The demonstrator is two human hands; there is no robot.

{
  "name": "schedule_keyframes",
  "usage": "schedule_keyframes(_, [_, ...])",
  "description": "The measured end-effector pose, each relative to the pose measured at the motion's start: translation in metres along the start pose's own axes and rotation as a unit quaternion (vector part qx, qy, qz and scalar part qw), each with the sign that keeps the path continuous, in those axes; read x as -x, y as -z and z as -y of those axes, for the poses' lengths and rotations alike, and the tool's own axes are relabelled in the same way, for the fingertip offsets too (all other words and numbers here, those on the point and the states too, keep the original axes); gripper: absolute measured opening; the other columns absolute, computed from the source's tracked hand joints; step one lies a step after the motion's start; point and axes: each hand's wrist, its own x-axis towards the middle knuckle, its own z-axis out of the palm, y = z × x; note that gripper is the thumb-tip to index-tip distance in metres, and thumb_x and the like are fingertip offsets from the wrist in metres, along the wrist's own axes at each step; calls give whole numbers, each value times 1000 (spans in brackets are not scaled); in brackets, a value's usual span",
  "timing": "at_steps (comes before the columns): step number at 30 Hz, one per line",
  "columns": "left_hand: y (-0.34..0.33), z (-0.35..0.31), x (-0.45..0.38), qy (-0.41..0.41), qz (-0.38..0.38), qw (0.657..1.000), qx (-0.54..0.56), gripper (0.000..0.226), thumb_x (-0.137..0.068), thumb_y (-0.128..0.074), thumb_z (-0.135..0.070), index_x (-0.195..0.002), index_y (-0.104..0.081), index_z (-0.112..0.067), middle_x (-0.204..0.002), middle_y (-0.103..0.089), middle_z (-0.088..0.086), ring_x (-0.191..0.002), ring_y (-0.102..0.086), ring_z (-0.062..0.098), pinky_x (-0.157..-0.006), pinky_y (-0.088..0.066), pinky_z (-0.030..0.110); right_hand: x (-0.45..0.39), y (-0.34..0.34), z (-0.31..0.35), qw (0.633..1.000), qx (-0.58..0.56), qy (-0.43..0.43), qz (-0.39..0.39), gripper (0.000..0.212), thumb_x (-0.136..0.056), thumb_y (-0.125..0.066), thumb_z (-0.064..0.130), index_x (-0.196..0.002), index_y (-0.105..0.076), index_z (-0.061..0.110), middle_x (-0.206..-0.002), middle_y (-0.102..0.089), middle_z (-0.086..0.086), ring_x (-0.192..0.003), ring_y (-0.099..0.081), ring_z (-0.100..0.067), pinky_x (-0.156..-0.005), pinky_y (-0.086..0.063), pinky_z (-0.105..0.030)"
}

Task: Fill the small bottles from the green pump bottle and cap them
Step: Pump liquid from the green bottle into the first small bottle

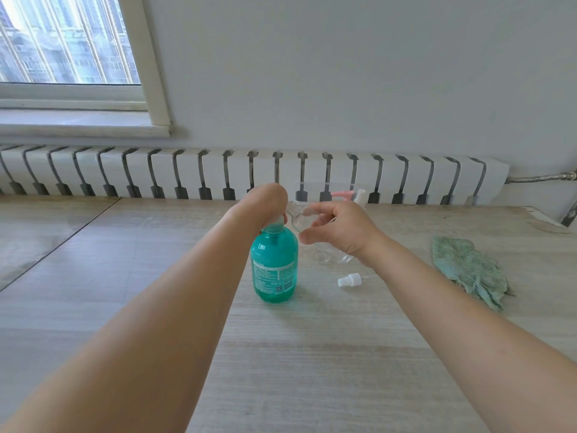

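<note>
The green pump bottle (pixel 274 267) stands upright in the middle of the wooden table (pixel 312 354). My left hand (pixel 265 203) lies over its pump head, fingers bent down around it and mostly hidden behind the wrist. To the right, my right hand (pixel 337 232) holds a small clear bottle (pixel 331 254), tilted with its mouth toward the pump spout; thumb and fingers curl round it. A white spray cap (pixel 349 280) lies loose on the table below that hand.
A clear container (pixel 324 190) at the table's far edge holds a pink pump top (pixel 342 194) and a white bottle top (pixel 360 196). A green cloth (pixel 468 270) lies at the right. A radiator (pixel 249 173) and window sill run behind the table.
</note>
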Motion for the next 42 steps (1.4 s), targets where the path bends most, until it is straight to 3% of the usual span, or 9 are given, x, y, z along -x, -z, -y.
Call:
schedule_keyframes(3, [1, 0, 2, 16, 7, 999, -35, 27, -95, -46, -26, -110, -55, -5, -84, -52, 11, -78, -52, 21, -86, -49, 31, 1, 1, 1, 1000, 2, 3, 3, 46, -69, -80, 17, -112, -64, 25, -84, -61, 6, -84, -60, -10, -77, -44, -26])
schedule_keyframes(8, [7, 3, 0, 11, 24, 1000, 0, 41, -95, -35, -41, -101, -59, -8, -95, -59, 11, -72, -53, 21, -51, -45, 29, 3, 2, 6, 1000, 2, 6, 0, 48, -69, -80, 18, -115, -64, 24, -86, -61, 5, -84, -59, -11, -77, -46, -26])
schedule_keyframes(13, [12, 1, 0, -5, 17, 1000, -7, 39, -95, -36, -34, -80, -63, -11, -86, -56, 8, -69, -50, 20, -49, -42, 28, 2, 7, 9, 1000, 2, 12, -6, 49, -69, -81, 17, -115, -64, 23, -83, -61, 3, -79, -59, -8, -74, -45, -22])
schedule_keyframes(18, [2, -1, 3, -2, -2, 1000, 5, 27, -96, -44, -24, -75, -49, -8, -78, -48, 9, -82, -53, 25, -82, -53, 35, 2, 6, 9, 1000, 22, 12, -3, 49, -68, -81, 15, -114, -65, 23, -83, -59, 5, -80, -57, -9, -75, -45, -25])
schedule_keyframes(22, [-2, -4, 4, 7, -13, 1000, -19, 14, -95, -47, -23, -97, -45, -8, -75, -43, 8, -91, -51, 24, -93, -49, 36, 2, 8, 10, 999, 44, 12, 8, 47, -69, -81, 14, -113, -65, 23, -84, -60, 5, -81, -57, -10, -66, -41, -21])
schedule_keyframes(27, [0, -1, 1, -2, 0, 1000, -28, 19, -96, -43, -26, -93, -48, -8, -82, -50, 9, -85, -53, 24, -84, -52, 36, 6, 9, 10, 999, 33, 5, 9, 47, -69, -81, 14, -112, -65, 23, -85, -60, 5, -82, -57, -11, -70, -43, -23])
schedule_keyframes(31, [2, 5, -5, -7, 12, 1000, 1, 35, -95, -36, -42, -97, -54, -11, -98, -57, 9, -75, -53, 22, -50, -44, 31, 9, 11, 12, 999, 31, 5, 9, 48, -69, -80, 15, -114, -65, 21, -84, -58, 4, -80, -55, -10, -71, -43, -23])
schedule_keyframes(38, [9, 3, -6, -3, 9, 1000, 6, 37, -93, -38, -40, -79, -61, -13, -88, -58, 6, -72, -53, 21, -49, -43, 28, 6, 11, 17, 1000, 12, 11, 10, 49, -70, -79, 15, -116, -64, 20, -81, -58, 7, -82, -57, -11, -88, -46, -32])
schedule_keyframes(42, [3, 3, -6, 14, 6, 999, 31, 29, -94, -44, -31, -77, -54, -9, -84, -52, 10, -82, -55, 26, -58, -50, 32, 5, 10, 14, 1000, 22, 12, 6, 49, -69, -80, 14, -116, -64, 19, -82, -58, 6, -79, -55, -9, -76, -44, -26])
